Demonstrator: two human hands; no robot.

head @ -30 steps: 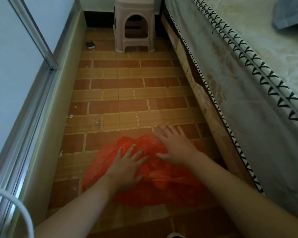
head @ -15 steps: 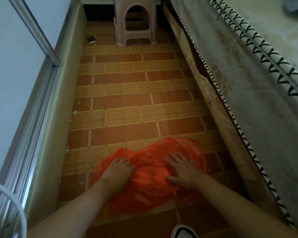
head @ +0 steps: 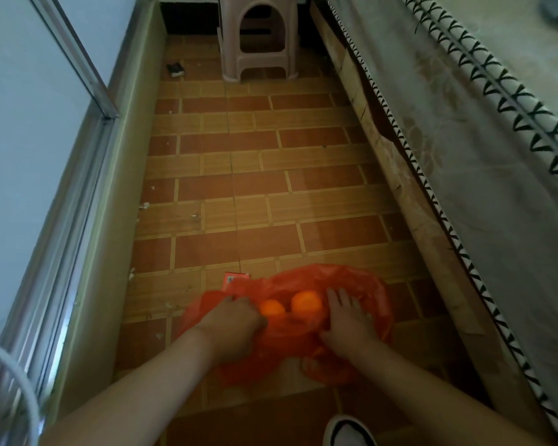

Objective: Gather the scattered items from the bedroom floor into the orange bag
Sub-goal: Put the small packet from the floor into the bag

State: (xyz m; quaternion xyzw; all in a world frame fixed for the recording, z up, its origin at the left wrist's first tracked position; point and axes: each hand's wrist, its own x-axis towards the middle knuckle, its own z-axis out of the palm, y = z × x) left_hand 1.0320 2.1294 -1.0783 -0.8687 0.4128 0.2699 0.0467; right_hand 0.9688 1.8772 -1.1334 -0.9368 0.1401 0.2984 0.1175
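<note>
Risk, judged: thin crumpled orange plastic bag on the tiled floor could've slumped shut or torn w/ a hard tug, letting the two round orange fruits roll out; small red-white carton at bag's left edge easily missed. Left hand knuckles-up, curled, pinching bag plastic. Right hand flat, fingers spread, pressed on the bag, gripping nothing.

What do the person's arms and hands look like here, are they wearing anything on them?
Both forearms are bare as far as the picture shows: no sleeves, gloves, watch or bracelets. The left hand and right hand are uncovered too; motion blur keeps me from ruling out a ring.
</note>
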